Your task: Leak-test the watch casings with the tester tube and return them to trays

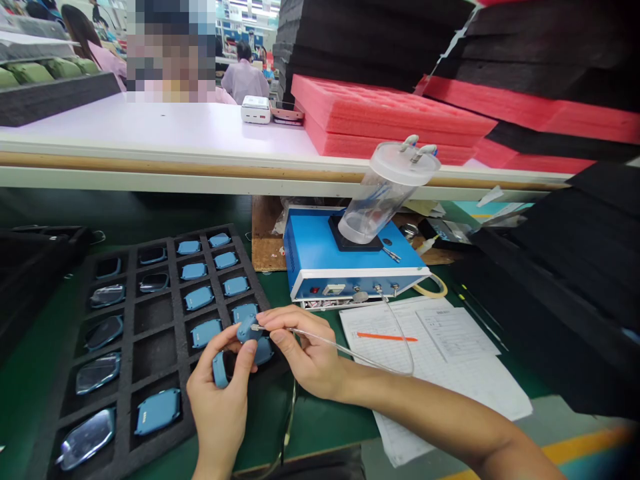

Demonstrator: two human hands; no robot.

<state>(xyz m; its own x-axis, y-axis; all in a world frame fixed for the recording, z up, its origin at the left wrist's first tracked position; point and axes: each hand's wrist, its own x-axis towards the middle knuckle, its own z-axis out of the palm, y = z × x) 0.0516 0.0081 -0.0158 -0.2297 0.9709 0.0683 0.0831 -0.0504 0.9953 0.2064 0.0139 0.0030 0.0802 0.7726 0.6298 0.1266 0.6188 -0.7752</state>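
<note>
Blue pad (pixel 246 328) in the left grip (pixel 220 400), fingers curled under it, thumb across its middle, so tightly closed and partly hidden; long axis apparently slanting from upper right to lower left, upper end pointing toward the right grip (pixel 305 353). Right grip narrow, pinching a clear tube (pixel 330 345) between thumb and fingers, metal tip (pixel 256 327) just at the pad's upper end, pointing left along the tube's nearly level axis. Left hand nearer the pad's lower end, right hand off to its right. Directly below and left, a black foam tray (pixel 165 313) with rows of more blue pads and glossy oval pieces. Tube looping back over paper forms (pixel 440 373) to a blue tester (pixel 320 250) on the green counter (pixel 310 427), a clear jar (pixel 385 193) tilted on top. Red foam sheets (pixel 385 113) stacked on the white shelf (pixel 150 127) above.
</note>
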